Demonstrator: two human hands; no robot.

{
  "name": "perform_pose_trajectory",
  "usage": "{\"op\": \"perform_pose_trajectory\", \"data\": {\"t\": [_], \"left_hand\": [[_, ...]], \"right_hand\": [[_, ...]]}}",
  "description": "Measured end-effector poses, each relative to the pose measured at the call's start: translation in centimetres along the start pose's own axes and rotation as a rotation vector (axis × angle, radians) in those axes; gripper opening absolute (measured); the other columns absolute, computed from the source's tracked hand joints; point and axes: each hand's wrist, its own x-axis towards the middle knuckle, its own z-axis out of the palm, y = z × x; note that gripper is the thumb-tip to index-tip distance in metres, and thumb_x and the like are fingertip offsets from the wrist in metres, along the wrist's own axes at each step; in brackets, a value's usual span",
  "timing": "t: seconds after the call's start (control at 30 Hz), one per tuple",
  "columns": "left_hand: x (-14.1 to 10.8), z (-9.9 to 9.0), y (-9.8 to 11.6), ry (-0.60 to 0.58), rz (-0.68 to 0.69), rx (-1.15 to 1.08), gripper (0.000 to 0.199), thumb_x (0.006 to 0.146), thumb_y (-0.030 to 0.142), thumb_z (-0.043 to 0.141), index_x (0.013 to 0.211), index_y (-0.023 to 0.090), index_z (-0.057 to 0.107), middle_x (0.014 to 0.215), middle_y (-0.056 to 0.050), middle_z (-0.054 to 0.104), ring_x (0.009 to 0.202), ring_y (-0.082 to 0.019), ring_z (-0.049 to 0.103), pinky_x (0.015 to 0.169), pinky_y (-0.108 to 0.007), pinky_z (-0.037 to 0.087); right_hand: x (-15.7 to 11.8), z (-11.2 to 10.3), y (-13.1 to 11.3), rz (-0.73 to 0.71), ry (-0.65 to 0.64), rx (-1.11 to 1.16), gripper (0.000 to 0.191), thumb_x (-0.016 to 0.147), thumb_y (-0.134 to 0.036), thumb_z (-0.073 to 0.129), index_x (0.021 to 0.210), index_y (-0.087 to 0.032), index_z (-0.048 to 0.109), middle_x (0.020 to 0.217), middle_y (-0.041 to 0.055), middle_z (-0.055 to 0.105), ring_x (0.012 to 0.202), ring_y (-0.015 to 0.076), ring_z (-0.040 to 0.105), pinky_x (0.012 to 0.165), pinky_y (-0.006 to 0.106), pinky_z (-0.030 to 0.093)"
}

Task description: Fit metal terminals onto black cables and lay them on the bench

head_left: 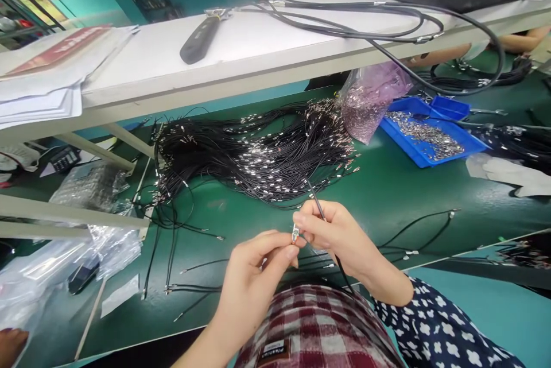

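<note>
Close to my body, both hands meet at a small silvery metal connector [295, 232] with a bit of orange at its lower end. The thumb and forefinger of my left hand [257, 267] pinch that lower end. My right hand [340, 236] grips the connector's upper part, and a black cable [319, 206] passes through its fingers, running up toward the pile and down past the wrist. Ahead lies a large bundle of black cables [215, 152] with many shiny metal pieces along them. Fingers partly hide the connector.
A blue tray [413, 155] of small metal parts and a pinkish plastic bag [365, 98] stand at the right. Above runs a white shelf [146, 64] with a dark-handled tool [201, 41], papers and looped cable. Other people's arms show at the edges.
</note>
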Motion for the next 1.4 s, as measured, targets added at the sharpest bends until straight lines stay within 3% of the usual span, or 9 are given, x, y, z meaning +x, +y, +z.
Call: {"op": "perform_pose_trajectory", "data": {"t": [0.13, 0.37, 0.6, 0.77, 0.9, 1.07, 1.17, 1.27, 1.4], "left_hand": [[0.0, 0.1, -0.1, -0.010, -0.032, -0.056, 0.016, 0.086, 0.030, 0.062, 0.093, 0.022, 0.073, 0.068, -0.001, 0.068, 0.068, -0.016, 0.058, 0.065, -0.025, 0.045], [0.2, 0.3, 0.2, -0.002, -0.038, -0.029, 0.019, 0.083, 0.035, 0.063, 0.086, 0.018, 0.070, 0.069, -0.003, 0.065, 0.061, -0.015, 0.054, 0.055, -0.024, 0.040], [0.4, 0.4, 0.4, -0.003, -0.098, -0.036, 0.027, 0.086, 0.037, 0.058, 0.071, 0.016, 0.066, 0.061, -0.001, 0.058, 0.055, -0.011, 0.043, 0.055, -0.023, 0.035], [0.5, 0.2, -0.2, -0.053, -0.130, -0.110, 0.030, 0.087, 0.033, 0.052, 0.068, 0.014, 0.065, 0.060, -0.001, 0.057, 0.053, -0.009, 0.038, 0.052, -0.024, 0.029], [0.4, 0.1, -0.9, -0.112, -0.153, -0.217, 0.028, 0.088, 0.032, 0.050, 0.074, 0.014, 0.066, 0.063, -0.001, 0.057, 0.054, -0.009, 0.037, 0.051, -0.024, 0.028], [0.5, -0.1, -1.4, -0.117, -0.162, -0.196, 0.012, 0.084, 0.027, 0.062, 0.087, 0.018, 0.069, 0.069, -0.001, 0.062, 0.061, -0.011, 0.048, 0.060, -0.023, 0.036], [0.9, -0.9, -1.6, -0.007, -0.116, -0.139, 0.011, 0.084, 0.027, 0.064, 0.089, 0.019, 0.070, 0.074, -0.002, 0.066, 0.073, -0.014, 0.056, 0.073, -0.026, 0.040], [1.7, -2.1, -1.7, 0.238, 0.014, -0.093, 0.010, 0.085, 0.027, 0.064, 0.089, 0.019, 0.069, 0.076, -0.002, 0.065, 0.080, -0.014, 0.056, 0.082, -0.027, 0.038], [3.9, -3.1, -1.2, 0.359, 0.076, -0.465, 0.011, 0.088, 0.028, 0.059, 0.086, 0.018, 0.061, 0.056, 0.007, 0.034, 0.052, -0.008, 0.034, 0.056, -0.022, 0.034]], "right_hand": [[-0.2, -0.1, 0.0, 0.005, 0.003, 0.010, 0.033, 0.081, -0.037, 0.069, 0.065, -0.015, 0.052, 0.058, -0.0010, 0.059, 0.043, 0.0038, 0.032, 0.040, 0.018, 0.017], [-0.1, -0.1, -0.1, 0.001, -0.042, 0.018, 0.032, 0.084, -0.036, 0.066, 0.065, -0.015, 0.051, 0.057, -0.0036, 0.053, 0.045, 0.0044, 0.034, 0.041, 0.019, 0.018], [-0.2, -0.1, 0.2, -0.121, -0.014, -0.105, 0.031, 0.085, -0.033, 0.067, 0.064, -0.016, 0.051, 0.055, -0.0058, 0.047, 0.050, 0.0061, 0.038, 0.048, 0.019, 0.030], [-0.2, 0.0, 0.7, -0.113, -0.055, -0.115, 0.030, 0.085, -0.034, 0.066, 0.065, -0.016, 0.052, 0.056, -0.0052, 0.050, 0.051, 0.0072, 0.044, 0.050, 0.020, 0.033], [0.0, 0.1, 1.1, -0.091, -0.036, -0.111, 0.032, 0.085, -0.037, 0.066, 0.065, -0.016, 0.052, 0.054, -0.0054, 0.050, 0.049, 0.0068, 0.043, 0.049, 0.020, 0.032], [0.5, -0.5, 1.6, -0.070, 0.022, -0.102, 0.031, 0.084, -0.039, 0.067, 0.069, -0.015, 0.056, 0.057, -0.0046, 0.051, 0.047, 0.0058, 0.035, 0.044, 0.019, 0.026], [0.5, -1.1, 1.9, -0.127, 0.038, -0.185, 0.033, 0.092, -0.043, 0.056, 0.074, -0.015, 0.059, 0.055, -0.0046, 0.048, 0.047, 0.0065, 0.033, 0.044, 0.020, 0.024], [-0.3, -1.6, 2.4, -0.198, -0.026, -0.321, 0.042, 0.099, -0.043, 0.040, 0.077, -0.015, 0.062, 0.057, -0.0026, 0.049, 0.052, 0.0081, 0.041, 0.051, 0.021, 0.031], [-2.2, -1.9, 4.4, -0.236, -0.171, -0.488, 0.046, 0.102, -0.040, 0.033, 0.078, -0.016, 0.064, 0.061, -0.0004, 0.053, 0.060, 0.0106, 0.051, 0.062, 0.023, 0.037]]}}
